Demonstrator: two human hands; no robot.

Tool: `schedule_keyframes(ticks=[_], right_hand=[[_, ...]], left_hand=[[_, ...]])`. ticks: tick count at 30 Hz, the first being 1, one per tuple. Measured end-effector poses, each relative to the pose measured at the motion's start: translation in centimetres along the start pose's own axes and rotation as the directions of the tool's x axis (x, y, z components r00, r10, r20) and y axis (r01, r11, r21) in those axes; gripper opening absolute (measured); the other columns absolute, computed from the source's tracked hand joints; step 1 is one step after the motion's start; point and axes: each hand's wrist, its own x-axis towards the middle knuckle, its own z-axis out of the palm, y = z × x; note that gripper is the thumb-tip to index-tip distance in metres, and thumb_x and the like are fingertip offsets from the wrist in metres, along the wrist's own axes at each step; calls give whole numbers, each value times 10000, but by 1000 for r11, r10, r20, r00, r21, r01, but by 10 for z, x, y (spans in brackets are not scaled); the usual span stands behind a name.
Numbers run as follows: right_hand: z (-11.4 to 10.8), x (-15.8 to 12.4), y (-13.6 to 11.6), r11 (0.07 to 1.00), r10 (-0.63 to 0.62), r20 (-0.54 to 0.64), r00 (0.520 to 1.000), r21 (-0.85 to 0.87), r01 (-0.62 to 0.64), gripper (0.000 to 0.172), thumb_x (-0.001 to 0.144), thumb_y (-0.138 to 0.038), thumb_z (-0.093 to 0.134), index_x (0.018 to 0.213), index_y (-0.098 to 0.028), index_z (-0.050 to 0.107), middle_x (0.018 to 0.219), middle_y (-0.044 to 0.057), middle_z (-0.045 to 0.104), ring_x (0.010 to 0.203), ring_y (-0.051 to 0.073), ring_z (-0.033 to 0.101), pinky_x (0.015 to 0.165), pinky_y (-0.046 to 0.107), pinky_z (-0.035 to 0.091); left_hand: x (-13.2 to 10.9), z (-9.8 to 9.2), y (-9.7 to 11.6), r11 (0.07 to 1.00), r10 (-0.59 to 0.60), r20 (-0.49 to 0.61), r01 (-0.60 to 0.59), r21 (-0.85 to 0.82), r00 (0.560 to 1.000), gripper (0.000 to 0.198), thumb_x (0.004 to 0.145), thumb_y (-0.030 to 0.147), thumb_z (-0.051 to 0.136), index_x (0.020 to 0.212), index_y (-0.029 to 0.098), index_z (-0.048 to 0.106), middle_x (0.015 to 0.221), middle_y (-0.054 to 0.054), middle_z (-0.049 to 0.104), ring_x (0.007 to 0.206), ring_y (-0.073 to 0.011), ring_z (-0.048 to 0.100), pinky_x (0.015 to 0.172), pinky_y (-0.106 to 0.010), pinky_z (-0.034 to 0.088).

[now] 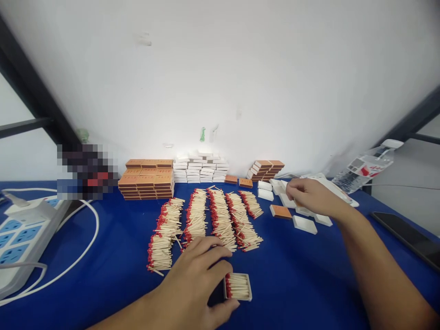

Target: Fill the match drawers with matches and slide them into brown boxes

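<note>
A white matchbox tray [250, 288] filled with red-headed matches [238, 286] lies at the front. My left hand [201, 282] curls around its left end, forefinger at the upper edge and thumb at the lower edge. Farther right, my right hand [307, 195] is closed over a group of white trays [305, 224]. A bit of orange shows below its fingers, but what they hold is mostly hidden. An orange matchbox [281, 211] lies just left of that hand. Several rows of loose matches [195, 213] stretch across the middle, beyond my left hand.
Orange matchboxes [147, 181] are stacked back left, beside piled white trays [200, 169]. A smaller matchbox stack [266, 169] stands by the wall. A power strip [20, 238] with white cables occupies the left edge. A plastic bottle [364, 167] and a phone [409, 233] are at right.
</note>
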Motion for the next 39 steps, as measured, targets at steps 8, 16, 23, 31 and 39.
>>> schedule_keyframes(ticks=[8,16,23,31,39], right_hand=[[14,-2,20,991,119,243,963,-89,-100,360,686,-367,814,1028,-263,776,963,50,784,723,229,709,592,308,495],[33,-25,-56,924,-247,139,959,331,190,357,833,-404,782,1165,-280,746,976,36,766,525,132,583,432,253,459],[75,-48,-116,776,-564,-34,825,319,543,393,937,-361,742,1328,-324,711,1132,65,763,919,244,720,686,340,596],[84,-51,-117,735,-548,-94,832,421,532,424,924,-385,779,1331,-328,674,1209,56,736,1002,228,706,829,369,600],[95,-51,-125,646,-257,-53,965,733,212,345,880,-466,811,1069,-266,602,1099,47,722,735,148,646,561,269,502]], left_hand=[[-3,-2,-4,996,17,39,-20,92,999,521,792,395,861,1228,198,655,1324,-160,648,1289,-384,558,1086,-605,504],[10,-15,-14,986,-20,-215,54,156,976,433,963,305,716,1360,223,564,1271,-112,676,1190,-293,598,1048,-495,492],[19,-27,-32,982,-185,-276,188,-15,943,453,891,427,826,1266,255,640,1163,-47,740,1077,-248,657,937,-409,538],[22,-34,-41,994,-94,-300,73,-82,949,451,868,291,857,1289,266,696,1182,-43,766,1049,-219,687,939,-377,544],[21,-39,-40,983,-184,-392,156,-101,901,359,837,188,835,1172,249,723,1107,-21,760,1040,-217,672,959,-381,518]])
